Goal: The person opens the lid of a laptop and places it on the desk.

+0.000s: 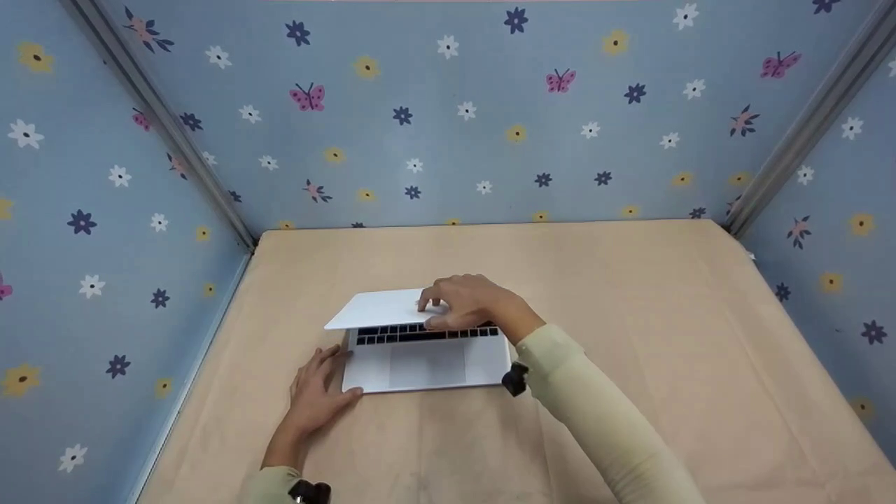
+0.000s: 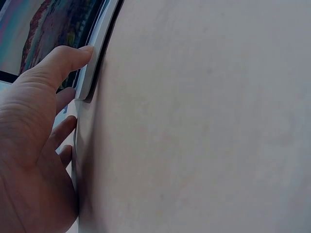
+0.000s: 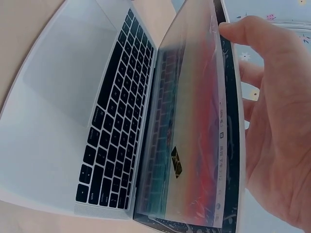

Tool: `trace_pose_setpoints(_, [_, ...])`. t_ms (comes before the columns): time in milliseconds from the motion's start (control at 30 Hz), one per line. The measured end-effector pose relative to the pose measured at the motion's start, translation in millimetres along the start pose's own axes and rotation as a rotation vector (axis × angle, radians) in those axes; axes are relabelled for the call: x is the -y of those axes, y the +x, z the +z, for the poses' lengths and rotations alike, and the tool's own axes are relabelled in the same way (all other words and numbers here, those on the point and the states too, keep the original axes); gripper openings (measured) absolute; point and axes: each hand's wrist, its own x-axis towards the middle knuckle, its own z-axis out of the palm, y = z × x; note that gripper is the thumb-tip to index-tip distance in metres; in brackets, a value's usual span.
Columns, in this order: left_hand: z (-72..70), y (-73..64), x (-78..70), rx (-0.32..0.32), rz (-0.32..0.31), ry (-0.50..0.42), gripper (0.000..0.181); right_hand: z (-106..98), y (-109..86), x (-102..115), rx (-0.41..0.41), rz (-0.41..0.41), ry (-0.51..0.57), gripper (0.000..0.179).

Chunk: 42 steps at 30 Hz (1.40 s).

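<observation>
A silver laptop [image 1: 367,367] sits on the table with its lid [image 1: 385,306] tilted low over the keyboard. My right hand [image 1: 470,301] grips the lid's free edge. The right wrist view has the thumb on the dark bezel of the lit screen [image 3: 201,116], while the other fingers lie behind the lid. Black keys [image 3: 114,102] show in that view. Beside the base's left side rests my left hand [image 1: 315,399], fingers spread loosely along it. Its thumb touches the front left corner, seen also in the left wrist view at the base's edge [image 2: 90,80].
Beige cloth covers the table [image 1: 630,315]. Blue panels with flowers and butterflies, such as the back wall [image 1: 476,154], enclose it on the left, back and right. Grey metal posts [image 1: 175,133] stand at the corners.
</observation>
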Motion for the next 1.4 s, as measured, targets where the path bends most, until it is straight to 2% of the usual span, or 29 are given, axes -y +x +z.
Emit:
trace_pose_setpoints(433, [0.1, 0.7, -2.0, 0.015, -0.026, 0.01, 0.087, -2.1, 0.9, 2.2, -0.028, 0.009, -0.016, 0.048])
trace_pose_setpoints(1067, [0.7, -0.4, 3.6, -0.009, 0.034, -0.002, 0.08, -6.6, 0.8, 2.7, -0.094, 0.018, -0.032, 0.047])
trace_pose_setpoints(1400, [-0.2, 0.0, 2.3, 0.001, 0.014, 0.006, 0.081, -9.2, 1.6, 3.3, -0.092, 0.035, -0.016, 0.048])
